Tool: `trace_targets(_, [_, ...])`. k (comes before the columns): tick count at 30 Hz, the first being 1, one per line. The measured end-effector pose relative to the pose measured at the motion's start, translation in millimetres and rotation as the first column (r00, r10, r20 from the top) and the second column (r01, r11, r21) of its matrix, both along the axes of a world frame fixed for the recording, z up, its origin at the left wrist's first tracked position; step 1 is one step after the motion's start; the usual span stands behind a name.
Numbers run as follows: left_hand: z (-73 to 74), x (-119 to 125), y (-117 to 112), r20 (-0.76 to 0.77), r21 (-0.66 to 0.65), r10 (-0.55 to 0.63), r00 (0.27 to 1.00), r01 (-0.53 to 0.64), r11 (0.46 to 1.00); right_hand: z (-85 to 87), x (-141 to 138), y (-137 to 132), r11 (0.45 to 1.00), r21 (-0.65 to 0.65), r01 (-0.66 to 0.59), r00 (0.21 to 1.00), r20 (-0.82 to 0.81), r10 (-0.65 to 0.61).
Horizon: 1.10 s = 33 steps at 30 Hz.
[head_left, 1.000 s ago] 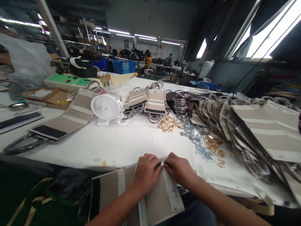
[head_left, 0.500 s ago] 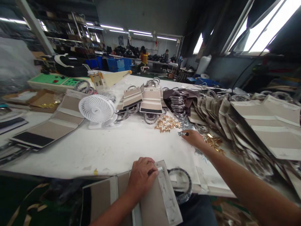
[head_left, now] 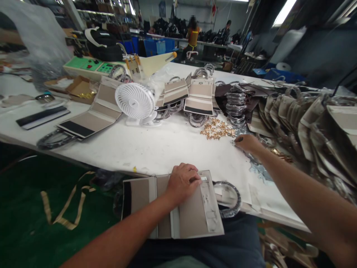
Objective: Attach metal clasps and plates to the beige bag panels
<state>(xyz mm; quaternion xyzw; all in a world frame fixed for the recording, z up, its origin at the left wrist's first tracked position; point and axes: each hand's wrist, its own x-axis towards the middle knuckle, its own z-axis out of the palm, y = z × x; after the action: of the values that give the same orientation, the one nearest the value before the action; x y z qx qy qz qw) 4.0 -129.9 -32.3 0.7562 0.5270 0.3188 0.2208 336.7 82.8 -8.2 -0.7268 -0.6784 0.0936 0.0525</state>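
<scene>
A beige bag panel (head_left: 192, 212), unfolded, lies across my lap and the table's front edge, with a plastic-wrapped round handle (head_left: 237, 201) at its right side. My left hand (head_left: 184, 182) rests on its upper part with fingers bent and steadies it. A white strip with small metal bits (head_left: 211, 212) runs down the panel's right side. Over the table, my right hand (head_left: 248, 143) is closed in a pinch on a small silvery metal piece (head_left: 233, 142). Just left of that hand is a pile of gold-coloured metal fasteners (head_left: 216, 129).
A white fan (head_left: 135, 99) stands at left centre beside another unfolded panel (head_left: 92, 115). Stacked bag panels (head_left: 287, 115) with wrapped handles fill the right side. More gold pieces (head_left: 281, 154) lie under my right forearm. In the background, a person (head_left: 193, 37) is near a far table.
The view has tilted down and shifted left, so more green floor shows. My left hand stays on the panel; my right hand remains near the gold fasteners, still pinching the silvery piece.
</scene>
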Motion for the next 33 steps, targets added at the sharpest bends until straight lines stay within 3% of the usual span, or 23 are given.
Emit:
trace_targets(5, [-2.0, 1, -1, -0.025, 0.018, -0.008, 1.000, 0.009, 1.000, 31.3, -10, -35, 0.997, 0.066, 0.041, 0.998, -0.060, -0.037])
trace_targets(7, [-3.0, 1, -1, -0.024, 0.021, -0.012, 1.000, 0.013, 1.000, 48.9, -23, -71, 0.999, 0.034, 0.018, 0.977, -0.211, -0.010])
trace_targets(10, [-5.1, 1, -1, -0.021, 0.036, -0.012, 1.000, 0.013, 0.999, 65.0, -58, -144, 0.983, -0.122, -0.134, 0.892, -0.448, 0.066])
trace_targets(13, [-7.3, 1, -2, -0.022, 0.068, -0.005, 1.000, 0.007, 0.998, 55.8, -96, -215, 0.946, -0.250, -0.209, 0.791, -0.611, 0.013])
trace_targets(16, [-9.1, 2, -3, -0.034, 0.095, 0.000, 0.999, 0.003, 0.995, 33.4, -120, -255, 0.942, -0.273, -0.194, 0.748, -0.663, -0.038])
trace_targets(19, [-10.1, 2, -3, -0.038, 0.106, -0.001, 0.999, 0.005, 0.994, 19.9, -129, -267, 0.966, -0.161, -0.203, 0.793, -0.606, 0.066])
trace_targets(22, [-10.2, 1, -3, -0.037, 0.107, -0.001, 0.999, 0.005, 0.994, 19.6, -129, -269, 0.963, -0.110, -0.247, 0.837, -0.525, 0.155])
trace_targets(28, [-9.5, 1, -4, -0.046, 0.108, 0.000, 0.999, 0.005, 0.994, 20.3, -126, -274, 0.973, -0.213, -0.093, 0.786, -0.615, -0.059])
trace_targets(33, [-9.2, 1, -5, -0.054, 0.110, -0.006, 0.999, 0.012, 0.994, 14.4, -129, -270, 0.970, -0.208, -0.122, 0.775, -0.631, -0.038])
